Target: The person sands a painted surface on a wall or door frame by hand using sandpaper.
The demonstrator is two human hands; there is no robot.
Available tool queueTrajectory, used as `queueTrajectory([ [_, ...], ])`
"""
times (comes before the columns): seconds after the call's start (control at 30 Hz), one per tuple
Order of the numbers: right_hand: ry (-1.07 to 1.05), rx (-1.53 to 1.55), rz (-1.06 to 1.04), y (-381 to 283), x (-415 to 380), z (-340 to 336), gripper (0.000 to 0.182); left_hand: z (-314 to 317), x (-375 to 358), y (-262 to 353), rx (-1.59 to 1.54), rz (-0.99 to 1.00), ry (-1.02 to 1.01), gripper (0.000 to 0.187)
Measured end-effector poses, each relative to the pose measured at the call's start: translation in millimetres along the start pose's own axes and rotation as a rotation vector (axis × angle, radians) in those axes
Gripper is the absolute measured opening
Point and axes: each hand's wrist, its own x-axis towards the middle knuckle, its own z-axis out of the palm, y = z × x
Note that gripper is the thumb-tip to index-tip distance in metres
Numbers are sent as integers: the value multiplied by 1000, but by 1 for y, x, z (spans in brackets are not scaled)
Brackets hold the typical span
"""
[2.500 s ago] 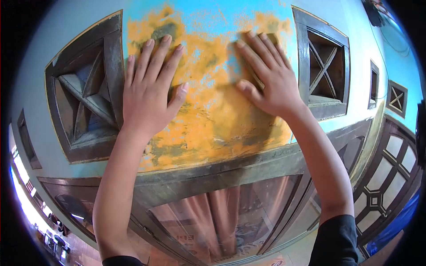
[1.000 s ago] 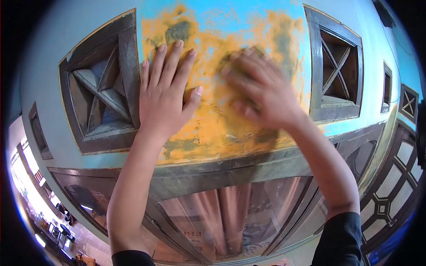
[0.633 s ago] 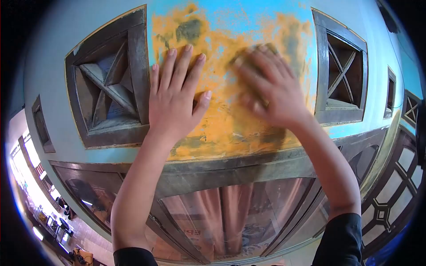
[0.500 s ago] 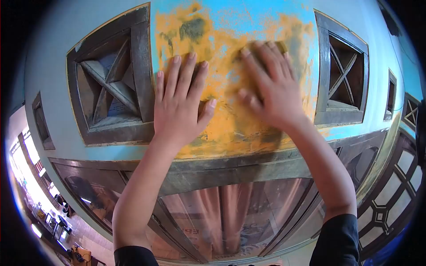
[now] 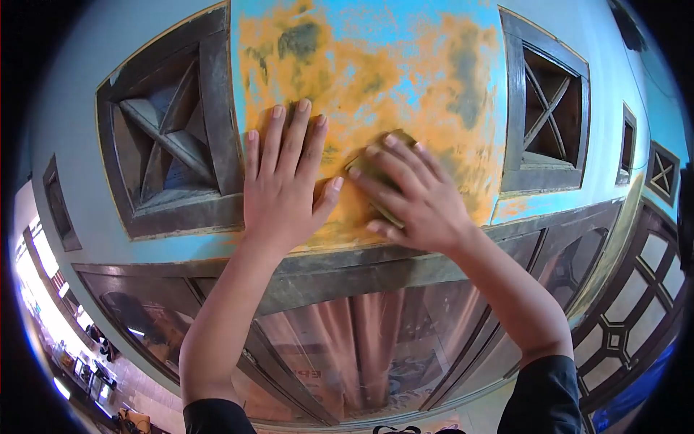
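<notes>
Pressed flat on the wall is my left hand (image 5: 283, 199), fingers spread, with nothing in it. The wall section (image 5: 361, 79) is light blue, covered by worn orange patches and dark smudges. To the right, my right hand (image 5: 426, 206) holds a thin dark olive sheet of sandpaper (image 5: 361, 160) against the orange surface. My palm and fingers cover most of the sheet, and its edges show around the fingertips. Motion blurs the right hand slightly.
Wooden vents with crossed slats flank the section, a left vent (image 5: 116, 173) and a right vent (image 5: 513, 108). Below runs a dark wooden beam (image 5: 340, 271) over glass with curtains (image 5: 369, 347) behind. A panelled door (image 5: 632, 311) stands at far right.
My right hand has slid down and to the left along the wall with the sandpaper. My left hand stays pressed in about the same place. The view has shifted slightly.
</notes>
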Motion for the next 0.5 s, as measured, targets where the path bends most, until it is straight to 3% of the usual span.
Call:
queueTrajectory([
  [0.1,154,-119,188,30,11,-10,64,2,1,-2,2,-13,7,74],
  [0.2,86,-63,171,3,12,-8,64,1,0,-1,-2,-27,-3,73],
  [0.23,-22,24,74,-9,7,-3,65,0,0,-1,-3,-25,-7,73],
  [0.33,-89,-35,-81,5,1,-2,65,3,-4,-2,-10,-3,5,72],
  [0.4,72,-105,99,27,8,-8,64,1,-6,-4,13,15,-23,74],
  [0.5,86,-90,171,20,12,-6,66,0,-8,-4,15,16,-38,73],
])
